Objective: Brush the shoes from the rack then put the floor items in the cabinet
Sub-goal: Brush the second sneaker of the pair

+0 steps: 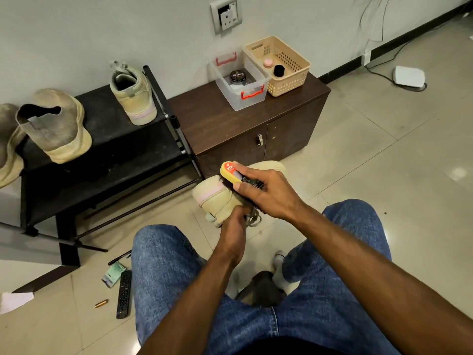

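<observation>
My left hand [234,230] grips a beige shoe [217,196] by its laced top, holding it above the floor in front of my knees. My right hand [266,193] holds a yellow shoe brush [230,171] with its black bristles against the shoe's heel side. On the black shoe rack [122,149] at the left stand a matching beige shoe [133,96] and a grey-beige boot [56,126], with another shoe [7,149] at the frame's left edge. The brown cabinet [230,124] stands right of the rack, doors closed.
On the cabinet sit a clear box [240,80] holding a polish tin and a beige basket [277,65]. On the floor at the lower left lie a remote control [124,294], a green packet [112,274], a pen [119,257] and a small brass piece [101,303].
</observation>
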